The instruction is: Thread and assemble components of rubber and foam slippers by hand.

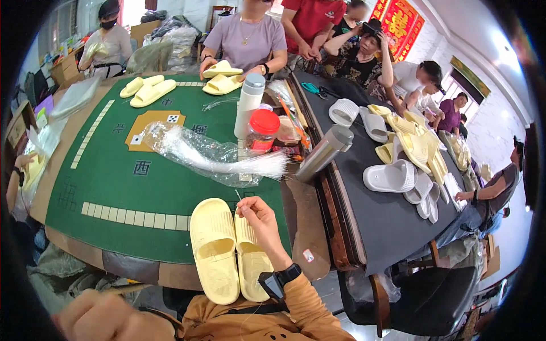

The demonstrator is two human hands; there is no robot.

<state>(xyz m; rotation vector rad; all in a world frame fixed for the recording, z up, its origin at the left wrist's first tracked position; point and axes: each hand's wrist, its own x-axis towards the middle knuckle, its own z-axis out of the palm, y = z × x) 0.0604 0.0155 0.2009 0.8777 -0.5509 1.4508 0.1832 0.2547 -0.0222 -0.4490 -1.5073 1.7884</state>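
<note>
A pair of pale yellow slide sandals stands in front of me at the table's near edge, the left slide (214, 256) beside the right slide (250, 267). My right hand (259, 221) is closed in a pinch over the right slide's strap. Between its fingertips a thin white strand (238, 195) sticks up. My left hand (108, 318) is raised at the lower left, away from the slides. It is smeared by motion, and whether it holds anything does not show. Farther in lies a bundle of thin white strands (227, 165) in clear plastic wrap.
A green table mat (114, 187) covers the table. Beyond the bundle stand a red-lidded jar (263, 128) and a tumbler (250, 102). Another tumbler (327, 150) is by the dark table (364, 216), where several white and yellow slides are piled. A co-worker opposite handles yellow slides (222, 84).
</note>
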